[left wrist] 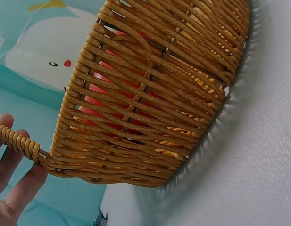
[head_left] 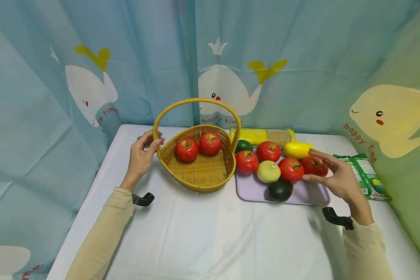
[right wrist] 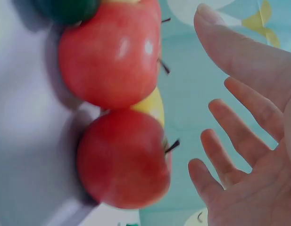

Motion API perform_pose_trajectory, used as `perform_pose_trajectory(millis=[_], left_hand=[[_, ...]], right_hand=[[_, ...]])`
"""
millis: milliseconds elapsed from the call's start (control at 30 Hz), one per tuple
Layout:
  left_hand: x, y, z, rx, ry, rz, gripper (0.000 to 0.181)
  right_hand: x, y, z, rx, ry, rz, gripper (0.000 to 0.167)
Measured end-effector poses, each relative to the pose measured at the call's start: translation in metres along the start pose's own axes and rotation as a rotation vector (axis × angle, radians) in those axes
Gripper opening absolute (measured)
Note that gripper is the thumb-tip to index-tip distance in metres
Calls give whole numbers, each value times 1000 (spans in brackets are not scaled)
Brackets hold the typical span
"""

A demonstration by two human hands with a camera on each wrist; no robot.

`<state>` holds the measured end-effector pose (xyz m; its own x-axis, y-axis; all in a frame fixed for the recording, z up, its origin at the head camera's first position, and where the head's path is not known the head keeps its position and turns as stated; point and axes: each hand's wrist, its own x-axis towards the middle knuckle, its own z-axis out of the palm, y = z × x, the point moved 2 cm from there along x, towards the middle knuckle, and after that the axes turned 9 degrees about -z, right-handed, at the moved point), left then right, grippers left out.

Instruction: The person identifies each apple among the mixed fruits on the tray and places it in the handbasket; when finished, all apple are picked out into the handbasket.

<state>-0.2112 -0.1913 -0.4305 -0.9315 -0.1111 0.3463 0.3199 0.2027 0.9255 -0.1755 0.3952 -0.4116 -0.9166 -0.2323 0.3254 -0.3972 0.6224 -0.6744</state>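
A wicker basket (head_left: 199,183) with a tall arched handle stands on the table, two red apples (head_left: 187,150) inside it. My left hand (head_left: 142,152) grips the left foot of the handle; in the left wrist view its fingers (left wrist: 23,192) lie against the handle's far side. Over the right end of a lilac tray (head_left: 253,194) hovers my right hand (head_left: 343,179), its fingers spread and holding nothing. Closest to it is a red apple (head_left: 315,166) on the tray. In the right wrist view that apple (right wrist: 124,160) is apart from the palm.
Several more red apples, a pale green round fruit (head_left: 268,172), a dark avocado (head_left: 280,190), a yellow fruit (head_left: 297,150) and a green one (head_left: 244,145) crowd the tray. Behind it lies a yellow packet (head_left: 262,137); a green bag (head_left: 365,177) lies right. Curtains surround the table.
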Motion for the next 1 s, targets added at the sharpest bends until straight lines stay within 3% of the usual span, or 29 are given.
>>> perform_pose_trajectory(millis=[133, 333, 633, 767, 867, 1000], left_hand=[[1, -4, -1, 0, 0, -6, 24], [1, -4, -2, -7, -7, 4, 24], [0, -5, 1, -23, -6, 2, 24], [0, -5, 2, -12, 7, 5, 24], [-1, 0, 2, -1, 15, 7, 23], [-6, 16, 3, 4, 7, 5, 23]], right_hand=[[-6, 10, -5, -39, 20, -1, 78], [-11, 22, -7, -97, 15, 91, 81], [-14, 35, -9, -122, 14, 150, 82], [-13, 39, -5, -92, -10, 211, 85], [-11, 41, -2, -68, -23, 248, 88], [-9, 43, 1, -62, -27, 271, 90]])
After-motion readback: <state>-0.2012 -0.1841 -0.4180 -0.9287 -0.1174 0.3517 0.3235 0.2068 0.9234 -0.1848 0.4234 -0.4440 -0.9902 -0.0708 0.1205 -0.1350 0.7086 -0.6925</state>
